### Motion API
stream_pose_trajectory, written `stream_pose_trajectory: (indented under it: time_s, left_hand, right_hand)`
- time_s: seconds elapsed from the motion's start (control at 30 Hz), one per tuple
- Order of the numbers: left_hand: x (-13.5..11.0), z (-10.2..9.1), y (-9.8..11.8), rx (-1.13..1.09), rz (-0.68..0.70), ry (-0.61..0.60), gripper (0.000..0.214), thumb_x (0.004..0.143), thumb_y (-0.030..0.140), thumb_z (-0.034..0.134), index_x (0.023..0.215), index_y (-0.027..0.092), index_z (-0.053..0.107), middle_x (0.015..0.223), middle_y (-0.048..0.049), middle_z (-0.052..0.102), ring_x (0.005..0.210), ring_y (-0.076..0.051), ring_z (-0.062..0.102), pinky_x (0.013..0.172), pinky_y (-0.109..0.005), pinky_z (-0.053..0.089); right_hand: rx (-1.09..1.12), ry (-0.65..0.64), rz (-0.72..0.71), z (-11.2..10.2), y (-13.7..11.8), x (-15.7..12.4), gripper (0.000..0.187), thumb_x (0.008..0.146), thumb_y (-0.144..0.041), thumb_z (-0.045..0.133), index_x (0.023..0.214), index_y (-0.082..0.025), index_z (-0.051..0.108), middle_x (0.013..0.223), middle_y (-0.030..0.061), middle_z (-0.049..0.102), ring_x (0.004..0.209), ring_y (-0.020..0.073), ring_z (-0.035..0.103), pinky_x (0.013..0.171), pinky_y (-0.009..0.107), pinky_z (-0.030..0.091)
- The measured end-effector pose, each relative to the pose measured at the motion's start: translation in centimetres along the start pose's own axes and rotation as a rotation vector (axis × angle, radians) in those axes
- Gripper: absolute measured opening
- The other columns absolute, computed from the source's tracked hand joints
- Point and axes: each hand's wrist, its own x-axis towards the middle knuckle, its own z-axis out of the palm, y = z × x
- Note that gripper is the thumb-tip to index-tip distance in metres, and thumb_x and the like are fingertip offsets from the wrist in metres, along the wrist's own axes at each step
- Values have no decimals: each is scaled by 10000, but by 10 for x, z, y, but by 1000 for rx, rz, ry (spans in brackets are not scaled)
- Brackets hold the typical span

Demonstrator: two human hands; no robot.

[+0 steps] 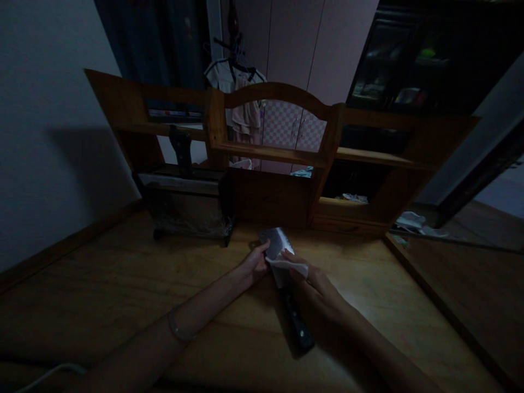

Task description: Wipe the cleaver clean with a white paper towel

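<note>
Two hands on it: left hand (pixel 257 263) grips the cleaver (pixel 280 245) blade, right hand (pixel 317 284) pinches white cloth (pixel 295 267) against it, handle (pixel 298 322) below the fingers; best wipe flat, fingertips clear of the edge.

Shiny metal cleaver blade (pixel 277 240), smooth black handle (pixel 295 319), matt paper-like white sheet (pixel 289 266), smooth wooden desktop (pixel 388 305)

Wooden desktop (pixel 155 278), shelf unit (pixel 270 199) along its back, black-framed object (pixel 180 210) on left
</note>
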Motion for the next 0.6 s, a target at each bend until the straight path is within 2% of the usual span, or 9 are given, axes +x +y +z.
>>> stream_pose_trajectory:
  time_s: [0.1,0.17,0.23,0.3,0.47,0.6]
  left_hand:
    - [-1,1,0,14,-25,35,384,1013,320,433,1168,18,612,911,-156,733,798,-233,715,909,-348,524]
    - [-1,1,0,20,-26,50,380,1009,333,444,1170,32,610,909,-151,733,809,-235,711,913,-356,520]
    - [-2,1,-1,13,-5,60,366,1007,330,451,1158,38,612,918,-147,732,825,-234,707,926,-361,513]
    - [-2,1,-1,10,18,63,350,1004,321,458,1142,41,615,941,-149,729,842,-233,703,945,-366,504]
    - [-3,0,-1,45,55,41,325,1002,310,469,1101,46,630,990,-159,721,883,-231,692,989,-367,481]
    - [-7,2,-1,50,49,31,311,1005,296,461,1074,54,646,986,-152,726,888,-227,691,998,-367,480]
  right_hand:
    - [-50,-109,-1,-1,-3,1,431,1023,-421,371,1380,-270,557,1486,36,490,1380,248,434,1181,427,276]
    - [-65,-133,23,-5,-4,1,416,1017,-433,378,1317,-268,614,1380,42,595,1279,260,541,1133,422,348]
    - [-82,-134,65,-9,-4,0,396,1005,-441,399,1207,-255,684,1182,42,707,1100,261,647,1024,394,449]
    - [-110,-125,111,-13,-4,-1,379,988,-438,429,1080,-229,732,971,34,746,921,244,683,893,345,503]
    - [-116,-124,219,-14,-2,-6,409,951,-435,475,842,-148,745,701,7,660,671,172,604,647,249,463]
    - [-17,-112,303,-12,1,-8,420,915,-461,513,731,-138,707,642,-6,590,631,153,543,593,242,421]
